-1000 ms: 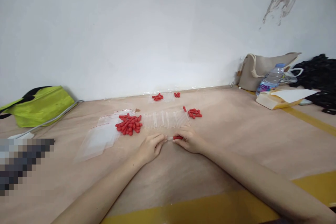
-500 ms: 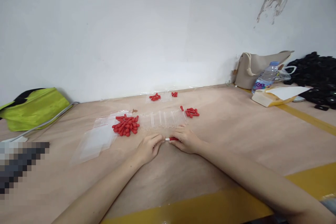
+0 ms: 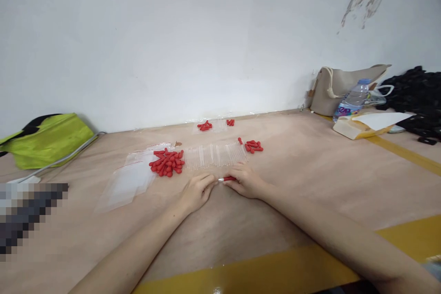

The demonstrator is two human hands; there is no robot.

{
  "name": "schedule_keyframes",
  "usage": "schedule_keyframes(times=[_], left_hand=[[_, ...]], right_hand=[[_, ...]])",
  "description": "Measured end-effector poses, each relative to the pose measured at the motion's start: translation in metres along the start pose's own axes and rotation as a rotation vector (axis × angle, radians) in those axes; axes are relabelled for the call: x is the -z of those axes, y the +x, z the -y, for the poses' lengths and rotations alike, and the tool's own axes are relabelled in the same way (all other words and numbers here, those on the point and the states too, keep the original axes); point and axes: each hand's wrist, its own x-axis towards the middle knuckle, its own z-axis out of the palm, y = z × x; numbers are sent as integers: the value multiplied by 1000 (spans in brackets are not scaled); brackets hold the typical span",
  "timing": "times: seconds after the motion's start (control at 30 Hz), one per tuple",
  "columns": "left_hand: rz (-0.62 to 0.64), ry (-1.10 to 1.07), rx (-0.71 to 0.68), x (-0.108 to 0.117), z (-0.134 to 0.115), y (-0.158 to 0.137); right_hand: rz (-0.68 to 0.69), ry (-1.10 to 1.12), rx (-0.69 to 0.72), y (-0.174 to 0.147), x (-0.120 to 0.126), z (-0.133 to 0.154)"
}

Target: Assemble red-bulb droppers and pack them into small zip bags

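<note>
Most of the tube [image 3: 221, 179] is out of sight: only a short, clear, shiny length shows in the gap between the two hands, and the left fingers cover its other end. The right hand [image 3: 245, 181] hides the far end of the red bulb [image 3: 228, 178], and whether the tube sits inside the bulb or only meets it is too small to tell. Both forearms run out of the picture, a blocky blur covers something at the left edge, and the black pile [image 3: 413, 94] is cut off at the right.

Tube and bulb lie in one line, nearly level from left to right, just above or on the table [image 3: 310, 156]; the bulb's visible end points toward the left hand [image 3: 200, 191]. The row of clear tubes [image 3: 213, 155] just beyond points away from the person, crosswise to this one. The left thumb and fingers are closed together on the tube; the right ones pinch the bulb.
</note>
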Motion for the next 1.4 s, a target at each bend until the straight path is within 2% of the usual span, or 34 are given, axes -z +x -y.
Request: schedule_keyframes(times=[0.43, 1.4], left_hand=[[-60, 12, 72, 8, 4, -3], [-33, 73, 10, 5, 5, 0]], right_hand=[[-60, 60, -104, -8, 9, -9], [7, -68, 48, -3, 5, -6]])
